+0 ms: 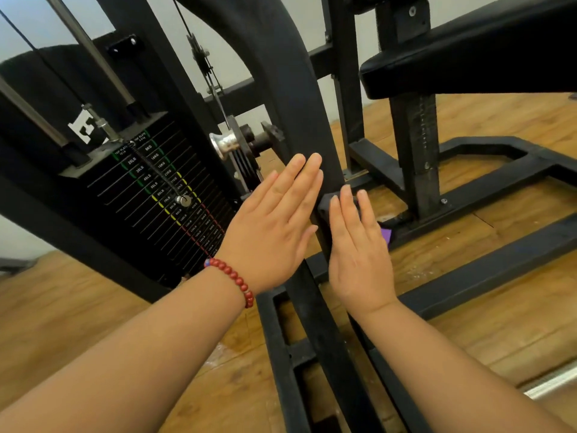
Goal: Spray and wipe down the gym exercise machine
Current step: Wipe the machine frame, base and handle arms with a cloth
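my left hand (271,226): fingers straight and pressed together, flat against the left side of the curved post (296,114). red bead bracelet (232,278) on that wrist.
my right hand (359,254): fingers straight, tips on a small black block (324,205) on the same post.
machine (484,267): black frame, directly ahead on the wood floor (62,323).
weight stack (162,195): left of the post.
purple scrap (386,236): behind my right hand; cannot tell what it is.
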Motion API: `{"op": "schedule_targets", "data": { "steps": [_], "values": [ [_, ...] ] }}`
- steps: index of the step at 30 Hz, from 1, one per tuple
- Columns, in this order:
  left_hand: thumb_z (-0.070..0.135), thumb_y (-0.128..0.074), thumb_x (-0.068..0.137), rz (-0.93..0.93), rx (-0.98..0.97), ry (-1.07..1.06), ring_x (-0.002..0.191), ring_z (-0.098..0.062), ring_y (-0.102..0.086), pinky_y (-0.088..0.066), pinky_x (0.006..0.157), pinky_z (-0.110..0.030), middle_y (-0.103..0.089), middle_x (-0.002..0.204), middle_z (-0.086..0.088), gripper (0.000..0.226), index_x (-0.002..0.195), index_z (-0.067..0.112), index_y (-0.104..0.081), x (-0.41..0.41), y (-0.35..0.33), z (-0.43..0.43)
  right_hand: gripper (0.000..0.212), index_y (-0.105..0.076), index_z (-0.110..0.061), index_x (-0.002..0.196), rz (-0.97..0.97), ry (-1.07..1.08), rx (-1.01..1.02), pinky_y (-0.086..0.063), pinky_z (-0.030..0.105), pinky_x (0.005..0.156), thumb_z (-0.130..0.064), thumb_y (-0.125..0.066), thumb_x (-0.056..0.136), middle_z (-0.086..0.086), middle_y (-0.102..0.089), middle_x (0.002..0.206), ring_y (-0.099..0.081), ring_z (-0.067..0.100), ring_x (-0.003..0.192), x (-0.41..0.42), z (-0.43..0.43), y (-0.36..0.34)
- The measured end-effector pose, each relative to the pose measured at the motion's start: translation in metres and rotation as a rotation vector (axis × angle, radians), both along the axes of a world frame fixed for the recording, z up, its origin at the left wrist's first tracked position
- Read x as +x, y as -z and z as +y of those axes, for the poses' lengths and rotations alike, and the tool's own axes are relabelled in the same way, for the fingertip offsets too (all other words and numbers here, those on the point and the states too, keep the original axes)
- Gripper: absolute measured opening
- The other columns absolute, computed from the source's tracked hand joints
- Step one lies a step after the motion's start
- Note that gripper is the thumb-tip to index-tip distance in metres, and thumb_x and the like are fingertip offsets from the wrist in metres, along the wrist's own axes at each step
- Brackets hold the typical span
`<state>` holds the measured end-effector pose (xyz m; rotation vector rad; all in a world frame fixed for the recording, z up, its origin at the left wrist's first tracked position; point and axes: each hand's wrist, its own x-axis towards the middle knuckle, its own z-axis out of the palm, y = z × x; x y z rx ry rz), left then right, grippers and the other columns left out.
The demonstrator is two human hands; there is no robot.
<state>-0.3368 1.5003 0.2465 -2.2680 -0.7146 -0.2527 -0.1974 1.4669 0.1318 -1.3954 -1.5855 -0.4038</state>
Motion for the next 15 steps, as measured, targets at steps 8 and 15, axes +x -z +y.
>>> {"op": "schedule_targets", "data": {
  "steps": [8,15],
  "values": [
    [0.037,-0.029,0.100,-0.015,-0.054,0.058,0.148,-0.031,-0.001,0.003,0.121,-0.040,-0.003,0.160,-0.012,0.068,0.150,0.002,-0.001,0.000,0.025,0.003,0.059,0.005,-0.011,0.153,0.453,0.126,-0.192,-0.014,0.043,0.121,-0.024,-0.023,0.103,0.002,0.002,0.161,0.005,0.020,0.150,-0.032,-0.021,0.041],
    [0.036,-0.029,0.099,0.003,-0.024,0.092,0.147,-0.030,0.000,0.005,0.121,-0.040,-0.006,0.159,-0.010,0.065,0.151,0.004,-0.006,-0.001,0.035,0.005,0.053,0.001,-0.013,0.152,0.636,0.062,-0.161,0.002,0.024,0.121,-0.025,-0.023,0.106,-0.002,0.003,0.161,0.007,0.011,0.150,-0.040,-0.021,0.050]
  ]
}}
